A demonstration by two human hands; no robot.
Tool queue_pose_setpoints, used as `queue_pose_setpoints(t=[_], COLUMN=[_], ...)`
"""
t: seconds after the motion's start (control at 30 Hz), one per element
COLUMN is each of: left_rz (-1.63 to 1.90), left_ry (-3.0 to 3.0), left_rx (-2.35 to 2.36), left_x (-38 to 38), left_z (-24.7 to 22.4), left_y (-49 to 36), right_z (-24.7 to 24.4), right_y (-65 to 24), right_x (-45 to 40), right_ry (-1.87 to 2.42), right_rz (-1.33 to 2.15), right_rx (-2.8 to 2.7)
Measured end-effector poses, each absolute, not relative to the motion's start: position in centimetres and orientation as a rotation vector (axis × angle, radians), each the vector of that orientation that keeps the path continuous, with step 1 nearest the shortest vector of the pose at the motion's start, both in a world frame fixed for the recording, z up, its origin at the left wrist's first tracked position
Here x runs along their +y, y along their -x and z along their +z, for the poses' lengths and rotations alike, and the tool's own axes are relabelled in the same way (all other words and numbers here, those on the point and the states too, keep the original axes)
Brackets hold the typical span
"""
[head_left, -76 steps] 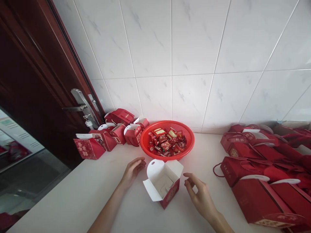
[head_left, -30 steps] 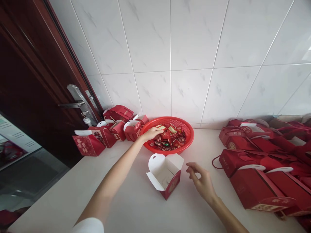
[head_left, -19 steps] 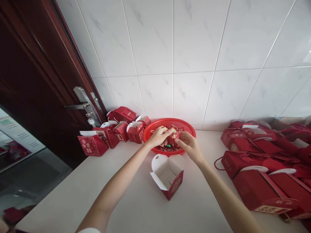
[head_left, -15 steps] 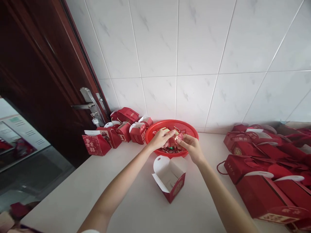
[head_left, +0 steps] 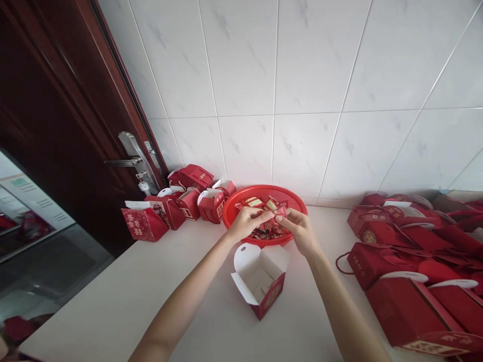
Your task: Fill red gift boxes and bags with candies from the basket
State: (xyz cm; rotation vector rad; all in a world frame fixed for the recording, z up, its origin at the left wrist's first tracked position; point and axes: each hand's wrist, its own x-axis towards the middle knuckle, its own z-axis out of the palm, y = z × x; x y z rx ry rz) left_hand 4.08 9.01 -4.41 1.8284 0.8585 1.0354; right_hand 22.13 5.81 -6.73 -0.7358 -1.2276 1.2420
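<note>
Over a red plastic basket (head_left: pixel 298 197) of wrapped sweets, my left hand (head_left: pixel 247 222) and my right hand (head_left: pixel 299 226) meet. Between them they pinch a shiny red sweet packet (head_left: pixel 275 215), with a thumb of each hand on it. The fingers behind the packet are partly hidden. Below, closer to me, an opened red gift box (head_left: pixel 260 281) stands on the white table, its flaps up and white inside. Its interior shows no sweets.
Several red gift boxes (head_left: pixel 175 208) stand at the back left beside the door (head_left: pixel 75 100). Many more red boxes (head_left: pixel 411 306) are stacked along the right side. A white tiled wall (head_left: pixel 249 65) rises behind the basket.
My left hand's outstretched finger has drawn in, and both thumbs now press on the red packet. The view has shifted slightly; the opened box stands in the same place.
</note>
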Motion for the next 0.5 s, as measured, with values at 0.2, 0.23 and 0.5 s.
queue_pose_setpoints(t=[0.2, 0.23, 0.5], left_rz=[1.058, 1.048, 0.867], left_ry=[-1.784, -1.779, -1.815], left_rx=[0.885, 0.889, 0.868], left_x=[9.39, 9.42, 9.39], left_z=[-4.51, -4.41, -4.48], left_y=[-4.32, -4.33, -3.76], right_z=[-6.33, -6.30, -6.23], right_y=[-22.83, -22.89, -22.93], right_x=[5.72, 5.73, 5.86], right_ry=[0.743, 0.738, 0.729], right_rz=[1.268, 1.272, 1.276], right_rx=[-1.276, -1.272, -1.177])
